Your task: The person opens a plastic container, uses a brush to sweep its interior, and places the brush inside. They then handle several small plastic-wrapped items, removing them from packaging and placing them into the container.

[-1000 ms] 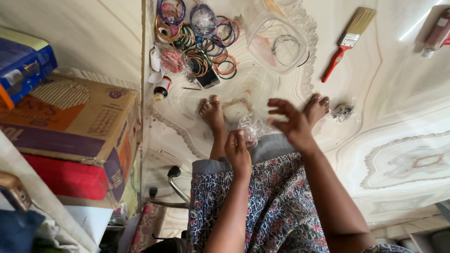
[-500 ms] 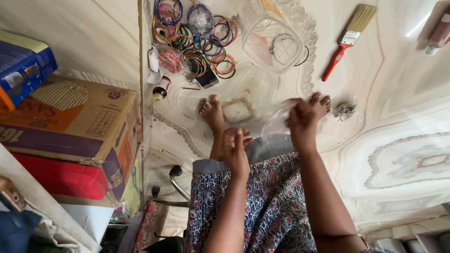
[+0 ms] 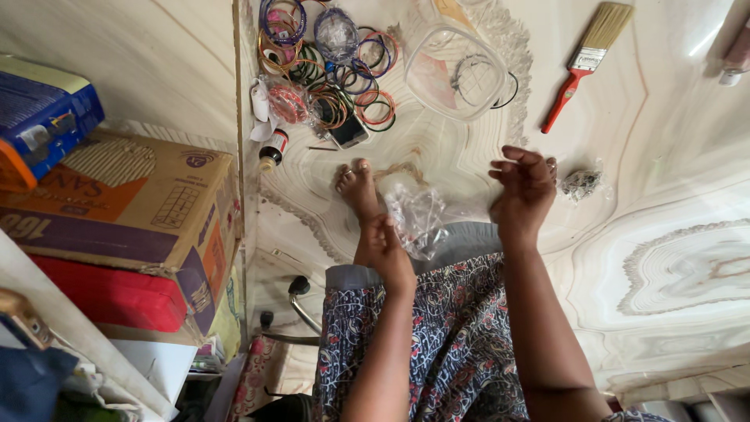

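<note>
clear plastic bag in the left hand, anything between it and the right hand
Nothing visible does. The left hand pinches the crumpled clear plastic bag above the lap; the right hand is raised, fingers curled, apart from it. Only open air over the marbled floor lies between them.

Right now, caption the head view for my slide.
Left hand pinches a crumpled clear plastic bag; right hand hangs empty; bangles ahead.

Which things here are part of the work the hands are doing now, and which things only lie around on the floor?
In hand:
- left hand, gripping a crumpled clear plastic bag
- right hand, raised beside the bag, holding nothing visible

Lying about:
- pile of coloured bangles
- clear plastic container
- paintbrush with red handle
- phone
- small bottle
- cardboard box
</note>
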